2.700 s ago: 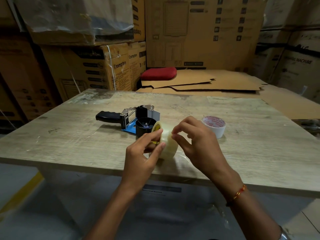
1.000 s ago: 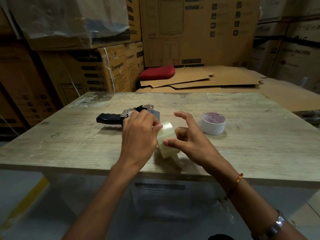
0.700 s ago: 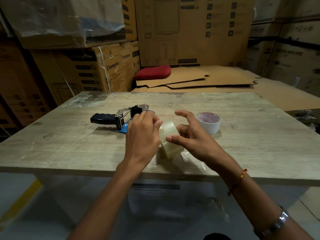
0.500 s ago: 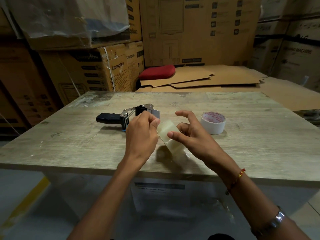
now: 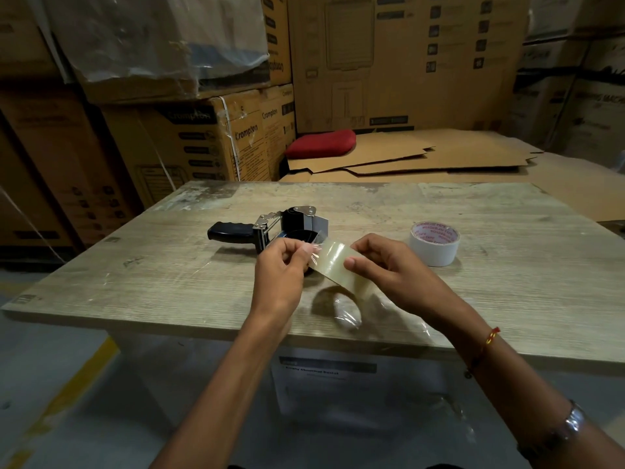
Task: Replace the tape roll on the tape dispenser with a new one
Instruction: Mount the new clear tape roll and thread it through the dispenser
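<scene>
Both hands work above the near middle of the scuffed wood-grain table [image 5: 169,282]: the right hand [image 5: 389,269] wraps the glossy clear tape roll [image 5: 338,265], thumb on its band, while the left hand [image 5: 280,269] pinches the crinkly loose end. Just beyond lies the tape dispenser [image 5: 270,228], ribbed black handle pointing left. A white tape roll [image 5: 434,243] sits flat, right.

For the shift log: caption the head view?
Both hands hold a clear tape roll before the black-handled dispenser.
</scene>
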The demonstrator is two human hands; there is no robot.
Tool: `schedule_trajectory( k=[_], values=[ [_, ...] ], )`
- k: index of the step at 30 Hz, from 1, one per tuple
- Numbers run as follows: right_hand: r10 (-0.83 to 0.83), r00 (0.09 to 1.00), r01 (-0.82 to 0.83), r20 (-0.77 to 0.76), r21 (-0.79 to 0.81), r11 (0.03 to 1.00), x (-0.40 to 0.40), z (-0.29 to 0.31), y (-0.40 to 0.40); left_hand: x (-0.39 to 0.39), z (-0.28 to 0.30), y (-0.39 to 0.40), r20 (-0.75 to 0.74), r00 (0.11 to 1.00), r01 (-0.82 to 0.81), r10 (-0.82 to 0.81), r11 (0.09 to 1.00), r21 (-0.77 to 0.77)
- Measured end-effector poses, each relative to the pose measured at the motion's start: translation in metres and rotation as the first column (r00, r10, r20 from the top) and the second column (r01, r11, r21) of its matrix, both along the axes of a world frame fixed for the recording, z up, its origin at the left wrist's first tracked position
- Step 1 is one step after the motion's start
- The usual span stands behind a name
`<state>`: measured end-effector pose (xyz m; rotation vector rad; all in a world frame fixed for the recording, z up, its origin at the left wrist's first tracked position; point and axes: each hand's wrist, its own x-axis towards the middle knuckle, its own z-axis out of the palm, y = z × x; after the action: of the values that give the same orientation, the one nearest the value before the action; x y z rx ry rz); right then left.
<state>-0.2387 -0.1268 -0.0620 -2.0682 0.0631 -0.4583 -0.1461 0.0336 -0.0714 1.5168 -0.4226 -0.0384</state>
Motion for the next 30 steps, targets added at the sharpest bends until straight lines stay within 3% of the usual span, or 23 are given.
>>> schedule_trajectory(
  k=[3, 7, 14, 19, 23, 28, 30],
  values=[
    [0.013, 1.000, -0.011, 0.017, -0.084, 0.996, 0.003, -0.001, -0.003, -0.003, -0.003, -0.005, -0.046, 0.999, -0.024, 0.021, 0.998, -0.061],
    [0.002, 1.000, 0.002, 0.026, -0.151, 0.988, 0.006, -0.003, -0.003, -0.002, -0.005, -0.004, 0.033, 0.998, -0.055, 0.055, 0.998, -0.009],
    [-0.002, 0.999, 0.011, 0.051, -0.172, 0.985, 0.006, -0.005, -0.003, -0.001, -0.001, 0.005, -0.007, 0.998, 0.055, -0.056, 0.997, -0.057],
    [-0.013, 0.999, 0.022, 0.049, -0.192, 0.981, 0.005, -0.005, -0.003, 0.003, 0.009, 0.008, -0.182, 0.968, 0.144, -0.174, 0.976, -0.163],
    [-0.028, 0.999, 0.039, 0.045, -0.253, 0.967, 0.007, -0.003, 0.000, 0.005, 0.012, 0.010, -0.151, 0.959, 0.237, -0.238, 0.971, -0.025],
    [-0.035, 0.998, 0.051, 0.056, -0.314, 0.948, 0.008, -0.005, 0.000, 0.009, 0.010, 0.010, 0.095, 0.991, 0.073, -0.099, 0.966, 0.247],
    [-0.028, 0.998, 0.046, 0.062, -0.312, 0.949, 0.008, -0.005, 0.000, 0.010, 0.008, 0.012, 0.115, 0.985, 0.095, -0.130, 0.958, 0.270]
  ],
)
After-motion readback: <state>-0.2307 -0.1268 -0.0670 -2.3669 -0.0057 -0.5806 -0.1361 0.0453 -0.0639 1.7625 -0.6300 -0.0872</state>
